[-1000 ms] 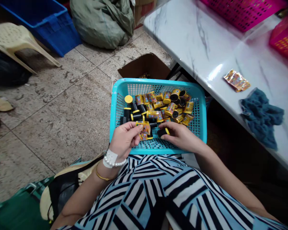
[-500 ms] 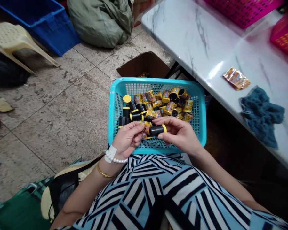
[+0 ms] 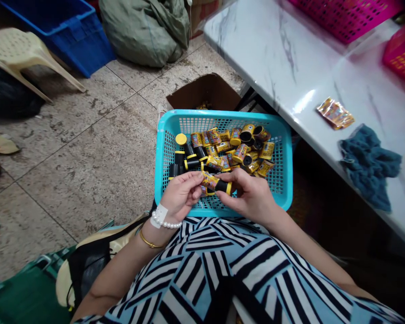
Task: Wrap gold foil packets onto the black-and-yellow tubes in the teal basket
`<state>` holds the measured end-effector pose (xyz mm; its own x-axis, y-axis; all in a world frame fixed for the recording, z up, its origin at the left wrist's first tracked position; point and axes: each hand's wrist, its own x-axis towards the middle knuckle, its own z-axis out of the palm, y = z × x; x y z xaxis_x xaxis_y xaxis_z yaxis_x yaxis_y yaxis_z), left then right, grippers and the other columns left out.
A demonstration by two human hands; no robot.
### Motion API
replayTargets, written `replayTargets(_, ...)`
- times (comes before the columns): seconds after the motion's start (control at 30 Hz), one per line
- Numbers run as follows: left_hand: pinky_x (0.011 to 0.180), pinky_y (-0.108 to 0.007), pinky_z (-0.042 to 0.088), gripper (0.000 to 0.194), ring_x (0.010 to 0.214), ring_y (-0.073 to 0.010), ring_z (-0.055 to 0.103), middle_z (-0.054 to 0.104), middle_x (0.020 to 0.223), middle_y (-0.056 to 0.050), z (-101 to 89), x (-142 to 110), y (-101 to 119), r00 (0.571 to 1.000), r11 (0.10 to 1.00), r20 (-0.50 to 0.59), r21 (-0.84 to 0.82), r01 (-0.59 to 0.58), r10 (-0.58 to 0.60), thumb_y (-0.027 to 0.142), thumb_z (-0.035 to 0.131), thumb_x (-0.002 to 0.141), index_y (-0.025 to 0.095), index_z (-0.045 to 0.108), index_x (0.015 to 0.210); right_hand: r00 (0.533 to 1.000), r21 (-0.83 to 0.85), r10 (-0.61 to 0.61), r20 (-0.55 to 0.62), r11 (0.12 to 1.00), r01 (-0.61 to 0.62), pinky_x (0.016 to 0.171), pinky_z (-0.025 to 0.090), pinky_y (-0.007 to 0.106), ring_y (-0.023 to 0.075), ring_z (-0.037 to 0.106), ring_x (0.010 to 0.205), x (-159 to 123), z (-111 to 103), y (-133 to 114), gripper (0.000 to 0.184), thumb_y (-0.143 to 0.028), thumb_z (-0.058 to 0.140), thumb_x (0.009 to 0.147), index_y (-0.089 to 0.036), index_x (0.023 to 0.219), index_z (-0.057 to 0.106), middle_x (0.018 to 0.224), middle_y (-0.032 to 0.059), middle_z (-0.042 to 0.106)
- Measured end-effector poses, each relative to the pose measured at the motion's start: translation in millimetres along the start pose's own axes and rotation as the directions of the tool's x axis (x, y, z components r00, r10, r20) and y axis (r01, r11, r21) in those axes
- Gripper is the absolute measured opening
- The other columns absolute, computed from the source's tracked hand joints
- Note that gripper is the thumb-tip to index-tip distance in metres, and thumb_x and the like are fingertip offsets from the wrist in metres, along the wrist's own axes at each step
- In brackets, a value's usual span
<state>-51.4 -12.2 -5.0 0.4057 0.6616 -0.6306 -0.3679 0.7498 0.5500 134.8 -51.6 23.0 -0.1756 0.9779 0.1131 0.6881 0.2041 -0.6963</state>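
Observation:
Over a turquoise basket point(image 3: 285, 175), my left hand point(image 3: 180, 193) pinches a shiny yellow printed sleeve label point(image 3: 209, 180) by its left end. A small black canister point(image 3: 223, 186) with a yellow end is gripped in my right hand point(image 3: 254, 194). The canister's left end meets the label's right end and appears to be inside it. Both hands are closed, close together above the near side of the basket. Bare black canisters point(image 3: 191, 164) lie at the basket's left. Several yellow labelled canisters point(image 3: 239, 152) fill its middle and right, some with dark open ends showing.
On the marbled table point(image 3: 273, 58) at right lie a pile of flat labels point(image 3: 335, 113) and a blue cloth point(image 3: 369, 164), with pink baskets point(image 3: 354, 20) behind. Beyond my basket stands a cardboard box point(image 3: 205, 92). A blue crate point(image 3: 81, 40), plastic stool point(image 3: 20, 49) and sack point(image 3: 145, 31) are farther left.
My right hand has brought the black canister up against the label, and the label now covers part of it. My left hand keeps its pinch. The view has shifted slightly.

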Motion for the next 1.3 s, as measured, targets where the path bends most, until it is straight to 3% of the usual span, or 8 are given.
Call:
replayTargets(0.2,0.034,-0.015,0.013,0.033,0.038,-0.0022,0.035,0.052,0.051,0.005,0.0,-0.9,-1.1,1.0,1.0,-0.003,0.025,-0.005,0.005,0.036,0.083,0.067,0.013,0.065,0.082,0.984,0.114,0.06,-0.17,0.993,-0.041,0.049,0.048,0.024,0.0106,0.061,0.056,-3.3,13.6,1.4,0.027,-0.034,0.075,0.08,-0.023,0.101,0.063,0.095,0.003,0.076)
replayTargets(0.3,0.036,-0.014,0.023,0.035,0.045,-0.004,0.044,0.056,0.057,0.003,2.1,-2.5,-1.8,0.996,0.997,-0.043,-0.002,-0.081,0.081,0.035,0.084,0.067,0.013,0.064,0.085,0.964,0.166,0.056,-0.26,0.986,-0.012,0.056,0.054,0.026,0.015,0.068,0.07,-6.2,20.9,5.2,0.028,-0.034,0.077,0.08,-0.024,0.102,0.064,0.094,0.0035,0.075)
replayTargets(0.47,0.04,-0.016,0.033,0.047,0.058,-0.0083,0.056,0.063,0.077,0.0,5.1,-5.7,-1.9,0.994,0.994,0.033,0.026,-0.109,0.109,0.042,0.081,0.072,0.018,0.062,0.107,0.974,0.183,-0.073,-0.216,0.977,0.113,0.079,0.06,0.034,0.0214,0.069,0.099,-6.1,19.0,7.8,0.032,-0.029,0.075,0.083,-0.026,0.114,0.066,0.107,0.0068,0.072)
replayTargets(0.57,0.039,-0.016,0.029,0.045,0.052,-0.0062,0.052,0.062,0.073,0.001,3.2,-5.9,-2.7,0.994,0.991,0.073,0.093,-0.091,0.085,0.044,0.082,0.07,0.015,0.065,0.099,0.983,0.155,-0.121,-0.137,0.978,0.142,0.086,0.059,0.038,0.0233,0.065,0.109,-4.0,13.8,6.0,0.039,-0.027,0.069,0.087,-0.027,0.125,0.064,0.12,0.0099,0.066)
replayTargets(0.8,0.051,-0.02,0.042,0.037,0.058,-0.0083,0.057,0.067,0.072,-0.002,4.1,-2.2,-7.0,0.982,0.961,0.099,0.21,-0.18,0.162,0.036,0.084,0.07,0.014,0.071,0.096,0.986,0.144,-0.1,-0.13,0.982,0.119,0.083,0.057,0.037,0.0192,0.065,0.094,-9.6,5.8,6.0,0.048,-0.023,0.068,0.088,-0.03,0.135,0.059,0.108,0.0067,0.066)
replayTargets(0.97,0.061,-0.024,0.05,0.043,0.063,-0.0099,0.06,0.069,0.079,-0.003,17.8,0.2,-2.4,0.971,0.931,0.161,0.291,-0.22,0.179,0.041,0.084,0.069,0.014,0.072,0.101,0.975,0.157,-0.114,-0.191,0.977,0.145,0.087,0.057,0.039,0.021,0.068,0.095,-6.7,2.8,7.4,0.036,-0.024,0.074,0.083,-0.028,0.119,0.067,0.102,0.0047,0.072)
replayTargets(1.13,0.046,-0.02,0.04,0.047,0.051,-0.0098,0.058,0.065,0.067,-0.001,12.5,0.2,4.3,0.979,0.94,0.168,0.301,-0.162,0.115,0.055,0.069,0.081,0.017,0.064,0.107,0.944,0.071,-0.187,-0.271,0.974,0.213,0.087,0.058,0.04,0.0223,0.069,0.098,-7.2,-2.3,14.8,0.034,-0.019,0.074,0.083,-0.028,0.115,0.068,0.106,0.0065,0.073)
replayTargets(1.3,0.045,-0.017,0.038,0.035,0.049,-0.0067,0.053,0.06,0.062,0.002,3.7,2.6,-0.2,0.975,0.944,0.186,0.283,-0.171,0.121,0.048,0.069,0.084,0.016,0.064,0.099,0.934,0.028,-0.251,-0.253,0.963,0.267,0.084,0.06,0.038,0.0214,0.071,0.094,-10.3,0.6,18.5,0.032,-0.02,0.073,0.083,-0.026,0.114,0.069,0.105,0.0076,0.074)
